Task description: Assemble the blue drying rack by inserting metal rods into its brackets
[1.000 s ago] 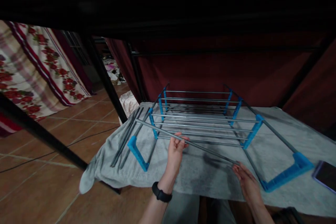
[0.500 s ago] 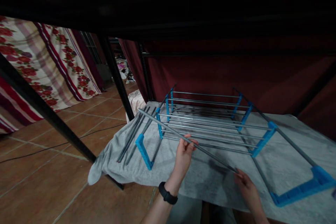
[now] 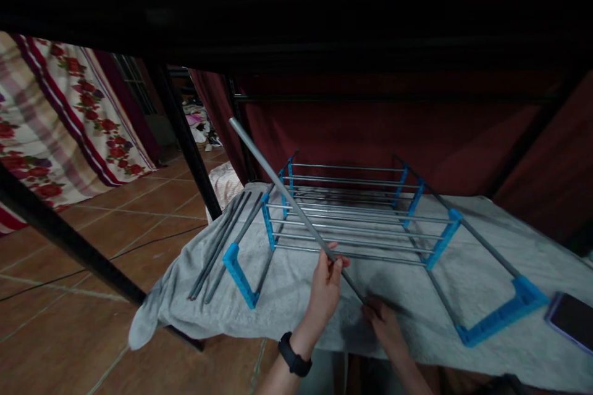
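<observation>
A long grey metal tube (image 3: 282, 188) slants up to the left in front of me, its far end raised above the bed. My left hand (image 3: 328, 281), with a black band on the wrist, pinches it at mid-length. Fingers of my right hand (image 3: 382, 321) close round its lower end. Behind the tube stands a partly built rack (image 3: 356, 226) of grey rods with blue plastic joints. One blue corner piece (image 3: 241, 276) is at the rack's near left, and another blue corner piece (image 3: 504, 311) is at its near right. Several loose tubes (image 3: 220, 247) lie left of the rack.
A grey blanket (image 3: 296, 296) covers the low bed under the rack. Black metal posts (image 3: 185, 136) and a dark bunk overhead (image 3: 296, 12) frame the space. A phone (image 3: 572, 320) lies at the right. A cable (image 3: 102, 262) crosses the tiled floor.
The tube has tilted more steeply, its far end rising. My right hand has moved left and slightly down with the lower end. The view has turned right, bringing the phone into sight.
</observation>
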Action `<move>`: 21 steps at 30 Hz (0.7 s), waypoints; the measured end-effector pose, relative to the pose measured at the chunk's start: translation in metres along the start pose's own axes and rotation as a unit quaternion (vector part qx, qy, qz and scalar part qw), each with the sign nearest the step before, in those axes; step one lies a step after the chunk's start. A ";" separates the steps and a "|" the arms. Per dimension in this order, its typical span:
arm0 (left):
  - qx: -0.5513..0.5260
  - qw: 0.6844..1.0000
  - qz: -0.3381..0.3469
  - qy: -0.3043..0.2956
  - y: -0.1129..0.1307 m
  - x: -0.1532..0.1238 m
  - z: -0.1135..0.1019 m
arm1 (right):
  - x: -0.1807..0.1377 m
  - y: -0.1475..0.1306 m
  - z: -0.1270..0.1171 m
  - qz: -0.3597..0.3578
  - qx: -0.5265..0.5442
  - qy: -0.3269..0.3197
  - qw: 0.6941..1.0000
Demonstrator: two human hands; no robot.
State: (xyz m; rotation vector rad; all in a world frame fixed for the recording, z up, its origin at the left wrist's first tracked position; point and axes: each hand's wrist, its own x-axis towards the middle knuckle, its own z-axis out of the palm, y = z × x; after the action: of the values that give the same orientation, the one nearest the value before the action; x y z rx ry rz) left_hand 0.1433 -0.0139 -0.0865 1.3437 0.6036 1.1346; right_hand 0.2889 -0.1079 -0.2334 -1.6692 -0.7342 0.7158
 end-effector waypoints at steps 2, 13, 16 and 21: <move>0.028 0.999 -0.001 -0.016 0.000 -0.004 0.001 | -0.003 -0.002 0.010 0.005 0.020 -0.031 0.999; 0.191 0.977 0.024 -0.092 0.021 0.011 -0.019 | 0.003 -0.022 -0.025 -0.062 0.055 0.035 0.996; 0.204 0.974 0.012 -0.096 0.012 0.011 -0.023 | 0.007 -0.035 -0.040 -0.081 0.113 0.078 0.987; 0.191 0.978 -0.016 -0.081 -0.011 0.011 -0.031 | 0.008 -0.070 -0.058 -0.096 0.196 0.138 0.966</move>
State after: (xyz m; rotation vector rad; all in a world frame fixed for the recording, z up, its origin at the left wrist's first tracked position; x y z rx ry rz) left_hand 0.1232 0.0113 -0.1006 1.7291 0.7442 0.8988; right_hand 0.3322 -0.1237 -0.1547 -1.2818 -0.5086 0.4438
